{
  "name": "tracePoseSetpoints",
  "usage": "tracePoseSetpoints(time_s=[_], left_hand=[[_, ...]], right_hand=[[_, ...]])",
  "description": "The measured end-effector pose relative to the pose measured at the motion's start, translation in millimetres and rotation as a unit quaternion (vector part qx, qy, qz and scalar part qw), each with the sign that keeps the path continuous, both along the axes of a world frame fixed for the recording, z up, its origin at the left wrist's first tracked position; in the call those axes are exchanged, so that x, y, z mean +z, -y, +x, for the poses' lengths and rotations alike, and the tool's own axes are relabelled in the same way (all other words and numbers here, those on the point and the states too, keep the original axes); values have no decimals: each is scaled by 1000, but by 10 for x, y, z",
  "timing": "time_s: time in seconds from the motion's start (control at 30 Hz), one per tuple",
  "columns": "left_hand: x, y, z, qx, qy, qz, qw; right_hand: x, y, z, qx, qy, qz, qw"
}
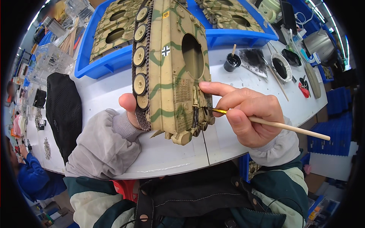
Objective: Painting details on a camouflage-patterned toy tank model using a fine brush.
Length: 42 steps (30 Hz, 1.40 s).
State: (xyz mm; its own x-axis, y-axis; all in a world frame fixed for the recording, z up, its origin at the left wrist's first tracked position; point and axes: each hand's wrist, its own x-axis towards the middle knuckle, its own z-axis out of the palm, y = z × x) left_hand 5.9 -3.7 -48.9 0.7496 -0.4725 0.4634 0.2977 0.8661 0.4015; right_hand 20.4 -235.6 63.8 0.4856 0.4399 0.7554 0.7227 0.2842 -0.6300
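A model tank hull (161, 68) in tan and green camouflage is tilted up in front of me, its tracked side to the left and a round turret opening in its deck. My left hand (129, 106) is closed around its lower left side; the thumb shows and the other fingers are hidden behind it. In my right hand (251, 112) a thin paintbrush (289, 127) with a pale wooden handle is pinched. The brush tip touches or nearly touches dark fittings on the hull's rear deck. My right index fingertip rests against the hull beside the opening.
Blue trays (102, 68) with more camouflaged hulls stand at the back. To the right are a black paint cup (232, 62), a dish of black paint (280, 67) and a black-stained bag (253, 60). A black mesh item (64, 114) lies left. Another person's blue sleeve (38, 176) shows far left.
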Motion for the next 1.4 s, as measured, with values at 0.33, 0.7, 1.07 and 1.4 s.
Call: tracePoseSetpoints(time_s=[0.33, 0.7, 1.07, 1.4], left_hand=[[16, -14, -5, 5, 0, 10, 1000], [19, -13, -14, 7, -2, 16, 1000], [25, -2, -13, 2, -7, 16, 1000], [37, -2, -16, 2, -8, 17, 1000]], right_hand=[[71, 111, -21, 46, -65, -74, 994], [93, 117, -45, 50, -96, -69, 992], [92, 101, -45, 37, -78, -73, 994], [-1, 13, -28, -11, -24, -5, 1000]])
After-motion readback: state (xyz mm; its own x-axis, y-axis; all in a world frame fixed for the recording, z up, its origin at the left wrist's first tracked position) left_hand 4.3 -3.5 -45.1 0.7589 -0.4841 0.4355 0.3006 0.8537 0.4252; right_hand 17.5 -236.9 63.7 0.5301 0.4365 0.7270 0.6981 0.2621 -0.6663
